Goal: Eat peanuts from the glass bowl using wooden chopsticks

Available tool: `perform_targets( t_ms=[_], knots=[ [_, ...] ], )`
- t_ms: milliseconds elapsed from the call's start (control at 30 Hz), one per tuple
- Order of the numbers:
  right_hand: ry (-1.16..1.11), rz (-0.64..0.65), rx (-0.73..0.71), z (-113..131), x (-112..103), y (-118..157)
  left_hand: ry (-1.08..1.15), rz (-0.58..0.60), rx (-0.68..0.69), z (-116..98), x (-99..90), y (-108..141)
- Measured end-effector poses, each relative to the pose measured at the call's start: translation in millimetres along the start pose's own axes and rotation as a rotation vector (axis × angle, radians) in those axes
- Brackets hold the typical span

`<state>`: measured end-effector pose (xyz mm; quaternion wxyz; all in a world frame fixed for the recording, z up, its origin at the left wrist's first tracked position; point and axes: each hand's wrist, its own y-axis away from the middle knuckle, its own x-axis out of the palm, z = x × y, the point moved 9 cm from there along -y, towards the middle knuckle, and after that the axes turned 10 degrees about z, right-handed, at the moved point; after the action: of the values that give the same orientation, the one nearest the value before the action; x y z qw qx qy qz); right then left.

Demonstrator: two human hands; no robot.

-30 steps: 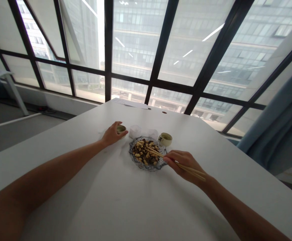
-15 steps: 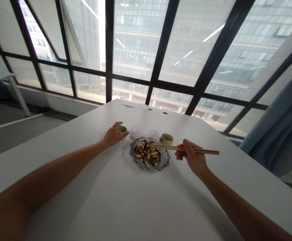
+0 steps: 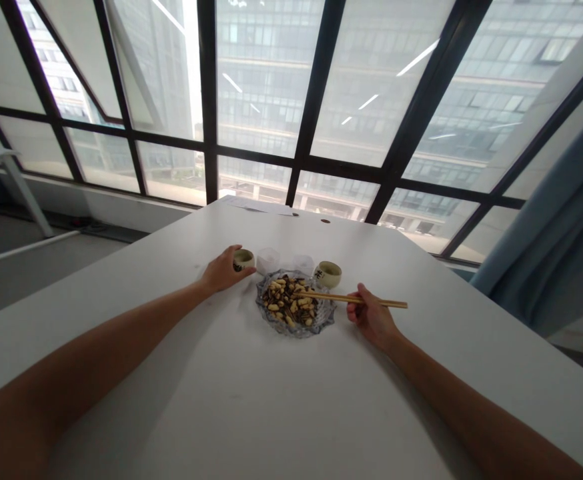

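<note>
My left hand point(image 3: 220, 271) is curled round the near-left side of a small pale tea cup point(image 3: 245, 259), its thumb along the front and the fingers at the back rim. A pair of wooden chopsticks point(image 3: 340, 298) lies almost level in my right hand point(image 3: 374, 321), with the sticks close together. Their tips reach into a heap of peanuts and dark seeds point(image 3: 291, 303); whether they pinch a piece I cannot tell. The heap fills a clear scalloped glass dish point(image 3: 325, 319) between my hands. A second tea cup point(image 3: 328, 274) with dark lettering stands behind the dish's right edge.
Two small clear plastic containers, a left one point(image 3: 268, 259) and a right one point(image 3: 303, 263), stand behind the dish between the cups. Papers point(image 3: 259, 205) lie at the far end of the white table point(image 3: 231, 400). Windows and a blue curtain point(image 3: 536, 220) stand beyond.
My right hand has lowered and turned slightly, and the chopsticks have come closer together. My left hand has shifted a little, so more of the left cup shows. The view has moved slightly.
</note>
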<state>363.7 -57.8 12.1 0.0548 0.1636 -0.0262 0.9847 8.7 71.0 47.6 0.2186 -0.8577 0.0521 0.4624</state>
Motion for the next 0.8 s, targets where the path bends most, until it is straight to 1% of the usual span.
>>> perform_targets(
  t_ms=[167, 400, 533, 800],
  knots=[
    [-0.013, 0.001, 0.020, -0.3, 0.9, 1.3, -0.002, -0.004, 0.035, -4.0, 0.2, 0.2],
    [0.004, 0.047, 0.008, -0.8, 3.5, 0.7, -0.031, -0.040, 0.110, -11.9, -2.2, 4.3],
    [0.015, 0.076, 0.024, -2.9, 3.7, -0.8, -0.061, -0.060, 0.207, -19.1, -2.8, 6.5],
    [0.018, 0.127, 0.082, -8.5, 4.8, -1.4, -0.159, -0.083, 0.442, -39.8, -3.7, 13.2]
  ],
)
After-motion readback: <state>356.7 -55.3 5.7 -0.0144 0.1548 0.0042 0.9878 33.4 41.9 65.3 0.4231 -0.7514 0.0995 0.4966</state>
